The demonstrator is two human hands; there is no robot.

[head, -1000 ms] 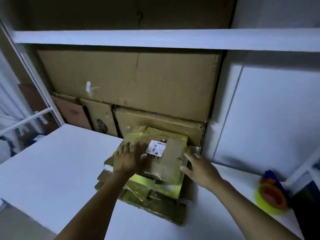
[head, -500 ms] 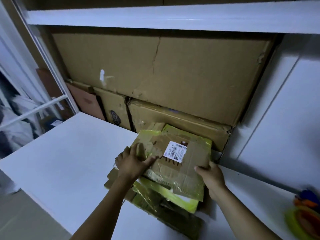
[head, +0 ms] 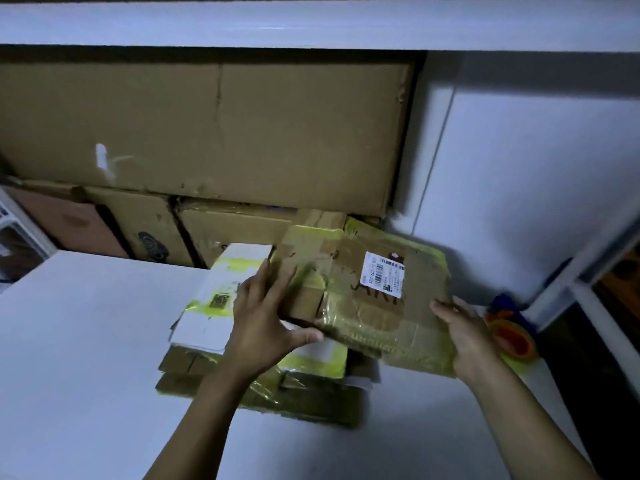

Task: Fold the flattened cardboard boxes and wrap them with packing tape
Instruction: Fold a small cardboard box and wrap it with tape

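Note:
A flattened brown cardboard box (head: 367, 306) with yellow tape and a white barcode label is lifted off the stack and tilted. My left hand (head: 263, 323) grips its left edge, fingers on top and thumb beneath. My right hand (head: 464, 334) holds its right lower edge, with the thumb on top. Below lies a stack of flattened boxes (head: 263, 386), the uppermost a white one with yellow tape (head: 221, 299). A roll of packing tape on an orange and blue dispenser (head: 512, 337) lies on the table to the right, just past my right hand.
The white table (head: 86, 358) carries the stack. Large brown cartons (head: 207, 133) are piled behind it under a white shelf (head: 311, 26). A white wall panel (head: 519, 202) stands at the right. A white rack frame runs along the left edge.
Both hands have lifted the top labelled box and carried it to the right, uncovering the white box beneath. My view has moved closer and shifted.

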